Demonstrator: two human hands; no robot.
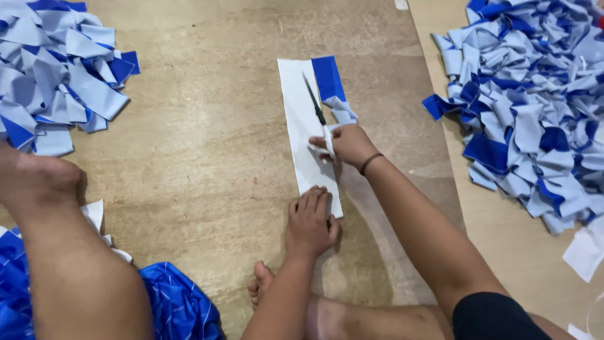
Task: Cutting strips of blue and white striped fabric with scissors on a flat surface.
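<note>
A long strip of pale fabric (301, 126) lies flat on the floor in the middle, with a blue band (328, 77) along its upper right side. My left hand (311, 221) presses flat on the strip's near end. My right hand (348, 145) grips a pair of scissors (314, 102) by cloth-wrapped handles. The blades point away from me, resting along the strip near the seam between the pale and blue parts. A dark band circles my right wrist.
A heap of cut light-blue and dark-blue fabric pieces (56, 69) sits at the far left, a bigger heap (535, 101) at the right. Blue striped cloth (176, 302) lies by my left leg (56, 239). My foot (261, 286) rests near the left hand.
</note>
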